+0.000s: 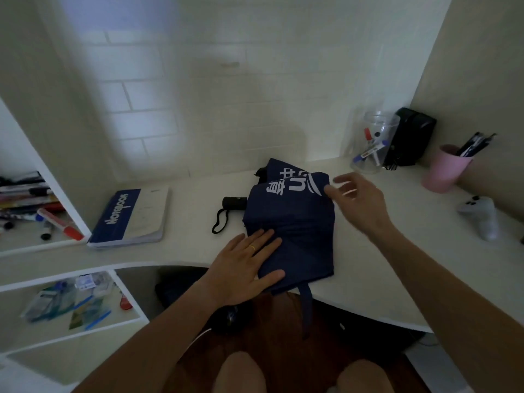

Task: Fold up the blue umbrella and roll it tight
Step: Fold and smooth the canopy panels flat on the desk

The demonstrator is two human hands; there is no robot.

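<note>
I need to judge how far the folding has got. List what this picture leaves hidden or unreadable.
- Head view: the shaft and ribs of the blue umbrella lie under its own cloth; only the black handle shows.
- The cloth's near left part is covered by the left hand, flat on it.
- The right hand is blurred; whether its fingertips pinch the cloth is unclear.
- The white print is partly folded over, unreadable.
</note>
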